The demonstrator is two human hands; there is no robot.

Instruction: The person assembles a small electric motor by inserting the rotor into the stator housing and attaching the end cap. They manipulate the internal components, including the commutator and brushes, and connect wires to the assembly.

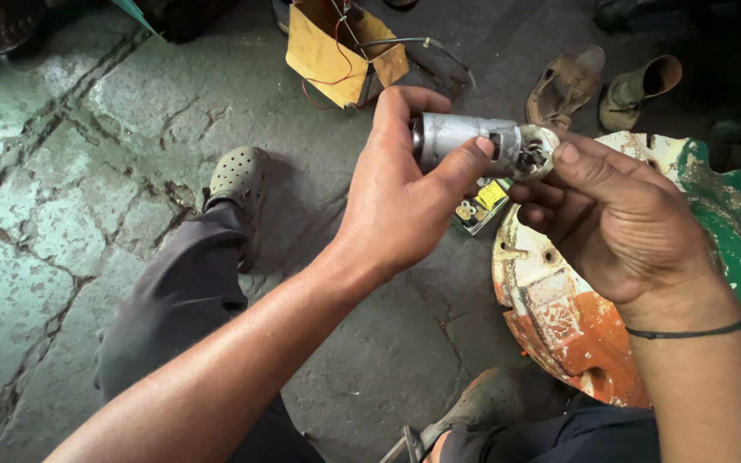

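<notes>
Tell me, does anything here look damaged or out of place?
Yes. The round metal housing on the cracked stone floor has peeling, rusty paint. A yellow casing trails loose wires. The left hand grips a small motor.

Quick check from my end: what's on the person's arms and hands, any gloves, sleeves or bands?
No gloves and no sleeves: both forearms are bare right up to the frame edge. The left hand wears nothing at all. The right hand has one thin dark band around the wrist. No rings or watch show on the fingers or wrists.
</notes>
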